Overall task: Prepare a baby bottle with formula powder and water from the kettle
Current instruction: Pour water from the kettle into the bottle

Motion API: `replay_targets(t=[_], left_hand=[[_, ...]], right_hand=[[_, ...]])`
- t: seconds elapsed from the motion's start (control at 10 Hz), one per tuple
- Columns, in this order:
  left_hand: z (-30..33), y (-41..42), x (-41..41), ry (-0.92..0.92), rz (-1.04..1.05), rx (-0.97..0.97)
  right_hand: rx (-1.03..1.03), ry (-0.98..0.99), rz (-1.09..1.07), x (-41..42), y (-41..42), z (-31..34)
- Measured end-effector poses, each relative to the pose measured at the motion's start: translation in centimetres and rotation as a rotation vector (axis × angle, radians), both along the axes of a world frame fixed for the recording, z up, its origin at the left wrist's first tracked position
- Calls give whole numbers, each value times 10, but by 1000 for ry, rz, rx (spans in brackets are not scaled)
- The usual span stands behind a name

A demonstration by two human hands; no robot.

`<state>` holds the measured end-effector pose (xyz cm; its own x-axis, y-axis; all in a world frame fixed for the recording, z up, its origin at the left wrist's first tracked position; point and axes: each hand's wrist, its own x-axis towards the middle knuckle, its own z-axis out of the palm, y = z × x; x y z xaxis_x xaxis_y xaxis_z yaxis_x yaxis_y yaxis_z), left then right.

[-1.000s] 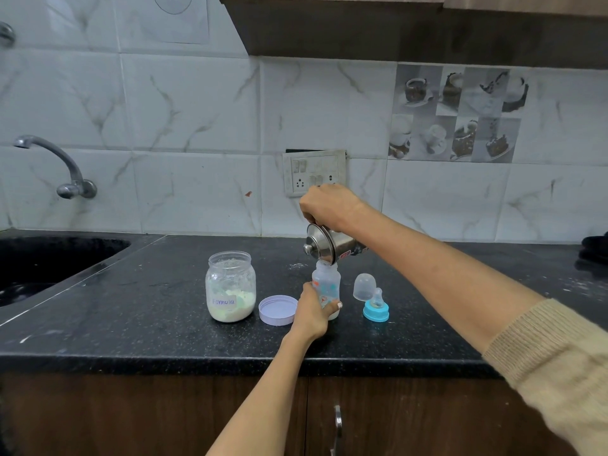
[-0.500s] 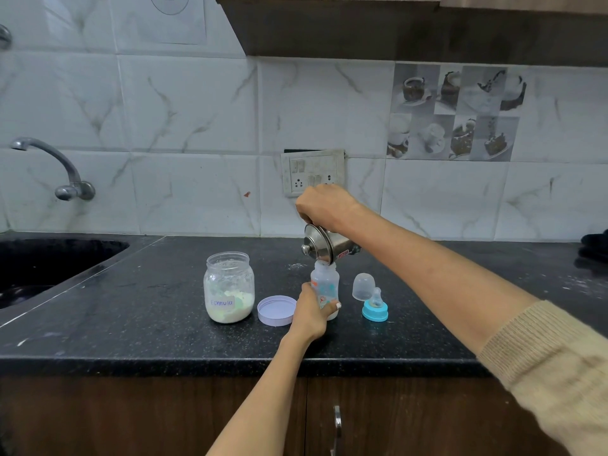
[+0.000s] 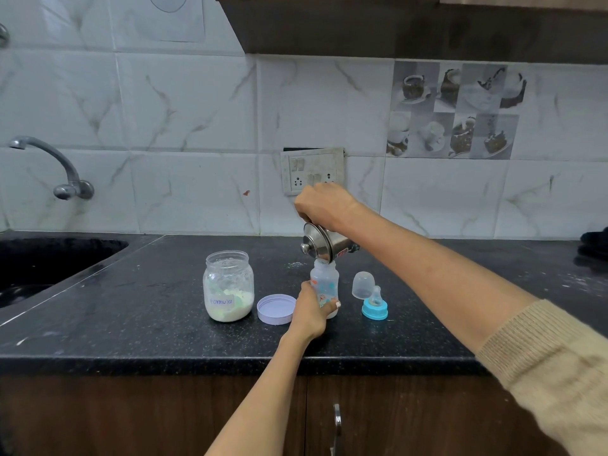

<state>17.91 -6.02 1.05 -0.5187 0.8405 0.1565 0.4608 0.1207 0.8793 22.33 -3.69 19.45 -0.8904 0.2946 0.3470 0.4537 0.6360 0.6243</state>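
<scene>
Still kettle over bottle.

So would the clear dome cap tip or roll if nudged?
The cap looks like thin, light plastic, so it would probably slide or topple easily. It stands on its open end; once over, its rounded top would likely let it roll toward the teat.

A home kitchen. Black speckled stone table w/ a dark sink sunk in at left and a chrome wall tap above it. White marble-look tiled wall, incl. a decorative tile panel of cups & desserts. Switch/socket plate on the wall, wood cabinet overhead, wood cupboard doors w/ a metal handle below. Jar labelled "formula" & steel kettle fit household use.
</scene>
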Motion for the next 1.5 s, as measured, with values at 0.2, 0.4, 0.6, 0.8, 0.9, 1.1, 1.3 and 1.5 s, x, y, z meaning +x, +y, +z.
replay_targets(t=[0.2, 0.4, 0.6, 0.8, 0.9, 1.1, 1.3, 1.5], left_hand=[[-1, 1, 0, 0, 5, -10], [-1, 2, -1, 3, 8, -14], [-1, 1, -1, 12, 11, -7], [-1, 1, 0, 9, 10, -9], [-1, 1, 0, 11, 12, -9], [-1, 1, -1, 17, 7, -4], [-1, 2, 0, 19, 10, -5], [-2, 1, -1, 23, 6, 1]], right_hand=[[21, -29, 6, 0, 0, -1], [9, -20, 13, 0, -1, 0], [-4, -22, -12, -1, -3, 1], [-8, -21, -54, -4, -2, 2], [-2, -12, -46, -6, 1, 2], [-25, -12, -33, -8, 6, 5], [-27, -24, -39, -8, 8, 7], [-57, -24, -47, -12, 12, 9]])
